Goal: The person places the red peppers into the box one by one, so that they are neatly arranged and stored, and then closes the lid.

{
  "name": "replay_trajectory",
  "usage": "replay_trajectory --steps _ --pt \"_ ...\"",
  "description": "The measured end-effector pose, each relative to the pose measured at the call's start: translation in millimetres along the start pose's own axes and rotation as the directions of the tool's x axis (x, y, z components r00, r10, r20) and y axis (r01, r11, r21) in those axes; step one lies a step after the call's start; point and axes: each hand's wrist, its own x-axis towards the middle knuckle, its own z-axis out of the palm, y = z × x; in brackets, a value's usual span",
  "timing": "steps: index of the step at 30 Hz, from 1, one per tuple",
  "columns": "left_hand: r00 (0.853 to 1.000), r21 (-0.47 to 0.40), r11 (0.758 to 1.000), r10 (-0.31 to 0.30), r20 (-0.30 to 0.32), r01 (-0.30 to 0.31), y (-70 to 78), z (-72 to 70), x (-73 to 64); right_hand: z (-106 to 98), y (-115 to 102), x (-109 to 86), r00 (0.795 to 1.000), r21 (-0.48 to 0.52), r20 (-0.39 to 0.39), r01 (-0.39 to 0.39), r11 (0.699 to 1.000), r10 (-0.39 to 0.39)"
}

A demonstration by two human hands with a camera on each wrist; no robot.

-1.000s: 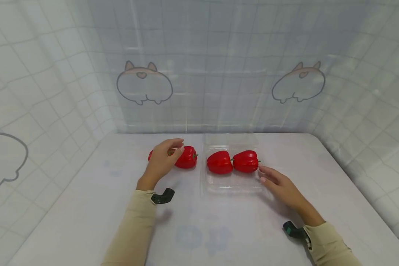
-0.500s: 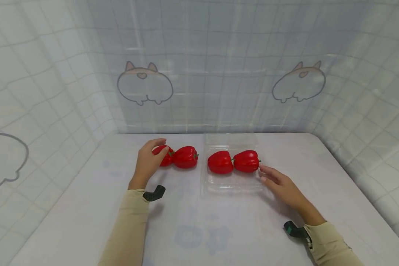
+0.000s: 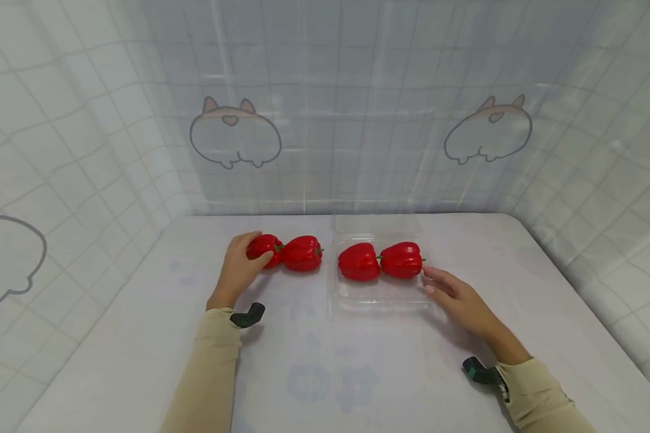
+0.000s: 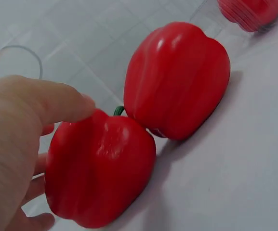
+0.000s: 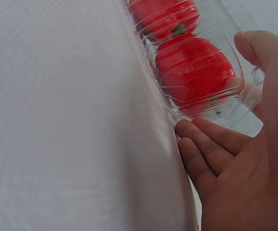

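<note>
Left hand [image 3: 238, 268] is shifted left since the earlier frame. Head: two peppers [image 3: 360, 262] are already in the clear container [image 3: 379, 294]; two loose peppers [image 3: 302, 253] remain at left. White table [image 3: 330, 337] is walled by grid-print sheeting [image 3: 368, 120]. Left wrist: outer pepper [image 4: 102, 168] is gripped. Right wrist: container's end is flanked by right hand [image 5: 242, 168], fingers relaxed.

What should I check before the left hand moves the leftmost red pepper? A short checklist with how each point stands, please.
1. Left hand around the leftmost pepper: ok, thumb on the near side, fingers on the far side.
2. Grip firm enough to lift: cannot tell.
3. Leftmost pepper clear of its neighbour: cannot tell, very close, possibly touching.
4. Lid out of the way: ok, folded back behind the clear container.
5. Right hand near the container: ok, at its right side.
</note>
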Motion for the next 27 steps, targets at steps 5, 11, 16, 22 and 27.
replay_trajectory --steps 5,11,16,22,27 --pt "0.999 -0.001 1.0 -0.022 0.027 0.022 -6.0 0.5 -0.7 -1.1 0.5 0.8 1.0 -0.001 0.011 0.013 1.0 -0.012" --pt "0.998 -0.013 0.998 -0.054 0.042 0.054 -10.9 2.2 -0.1 -2.0 -2.3 -1.0 1.0 0.022 0.011 0.012 1.0 -0.013" --pt "0.997 -0.013 0.998 -0.06 0.047 0.061 -13.1 1.1 0.8 -2.3 -1.9 -1.2 1.0 0.024 0.014 0.007 1.0 -0.007" --pt "0.997 -0.043 0.997 -0.065 0.05 0.067 -15.9 -1.5 2.0 -3.7 -1.1 0.3 1.0 0.023 0.012 0.009 1.0 -0.009" --pt "0.995 -0.075 0.992 -0.101 0.005 0.101 -14.9 -2.8 -1.5 -2.5 -0.8 0.2 1.0 0.016 0.017 0.0 1.0 -0.001"
